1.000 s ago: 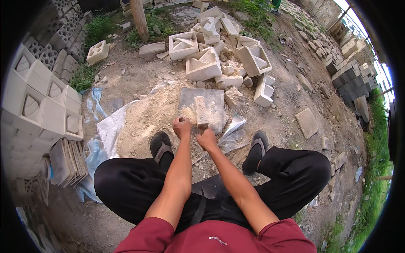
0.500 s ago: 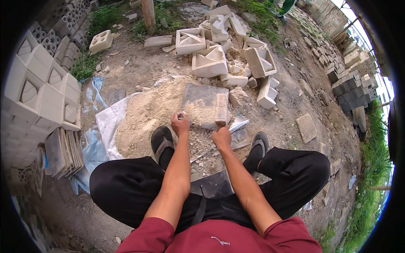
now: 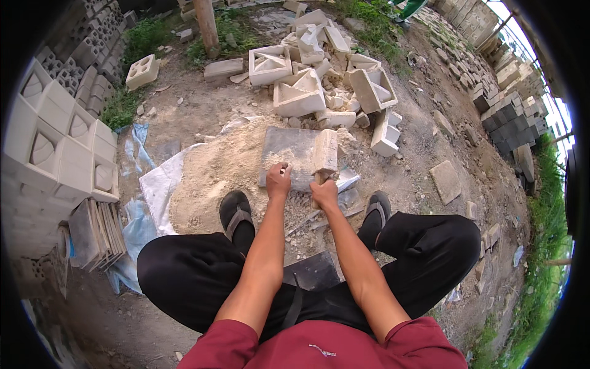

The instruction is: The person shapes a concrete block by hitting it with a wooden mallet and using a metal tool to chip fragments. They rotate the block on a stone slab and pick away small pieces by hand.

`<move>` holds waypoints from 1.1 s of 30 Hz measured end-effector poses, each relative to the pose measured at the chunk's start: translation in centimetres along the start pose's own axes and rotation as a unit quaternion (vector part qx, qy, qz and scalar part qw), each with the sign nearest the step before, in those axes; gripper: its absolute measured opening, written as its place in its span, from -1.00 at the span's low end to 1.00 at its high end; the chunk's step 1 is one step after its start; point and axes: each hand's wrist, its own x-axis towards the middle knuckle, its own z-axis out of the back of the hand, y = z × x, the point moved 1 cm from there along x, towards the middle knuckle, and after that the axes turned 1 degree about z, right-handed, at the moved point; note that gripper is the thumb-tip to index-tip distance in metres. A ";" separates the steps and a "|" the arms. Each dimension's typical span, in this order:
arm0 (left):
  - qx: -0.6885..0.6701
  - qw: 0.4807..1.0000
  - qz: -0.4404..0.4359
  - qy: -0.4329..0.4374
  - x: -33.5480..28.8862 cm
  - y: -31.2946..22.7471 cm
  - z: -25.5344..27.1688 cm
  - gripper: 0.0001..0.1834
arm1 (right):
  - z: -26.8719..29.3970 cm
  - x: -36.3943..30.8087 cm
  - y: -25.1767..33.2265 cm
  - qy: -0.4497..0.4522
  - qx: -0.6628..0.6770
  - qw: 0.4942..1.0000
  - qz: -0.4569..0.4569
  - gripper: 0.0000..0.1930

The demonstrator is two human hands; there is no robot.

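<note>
My right hand point(image 3: 324, 194) is wrapped round the handle of a wooden mallet. The dusty, pale, blocky mallet head point(image 3: 325, 151) rests over the right side of a dark flat slab point(image 3: 275, 142). Closed just above the slab's near edge is my left hand point(image 3: 279, 179); a small pale spot shows at its fingers, too small to name. Some crumbs and dust lie on the slab. Left of it spreads a heap of crushed, sand-coloured grit point(image 3: 209, 173) on a white sheet point(image 3: 161, 184).
Broken pale moulded blocks point(image 3: 300, 93) are piled beyond the slab. Stacked decorative blocks point(image 3: 58, 154) and leaning thin boards point(image 3: 98, 230) stand at the left. A wooden post point(image 3: 206, 27) rises at the back. My sandalled feet flank the slab's near side; dark grey blocks point(image 3: 510, 126) stand far right.
My left hand has moved right, nearer the mallet. The mallet head has shifted and turned slightly, and less grit covers the slab. The whole view has shifted a little.
</note>
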 end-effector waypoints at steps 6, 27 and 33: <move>0.105 0.978 -0.151 0.095 0.6 -1.2 -4.6 -0.82 | 2.4 0.5 -4.5 -0.038 0.031 0.999 -0.004 -0.53; 0.143 0.974 -0.140 0.103 0.2 0.6 -4.6 -0.81 | 2.0 0.5 0.9 0.062 -0.026 0.998 0.009 -0.49; 0.149 0.975 -0.129 0.104 0.0 0.1 -5.4 -0.82 | 1.2 0.0 -0.9 0.008 -0.060 0.995 0.082 -0.51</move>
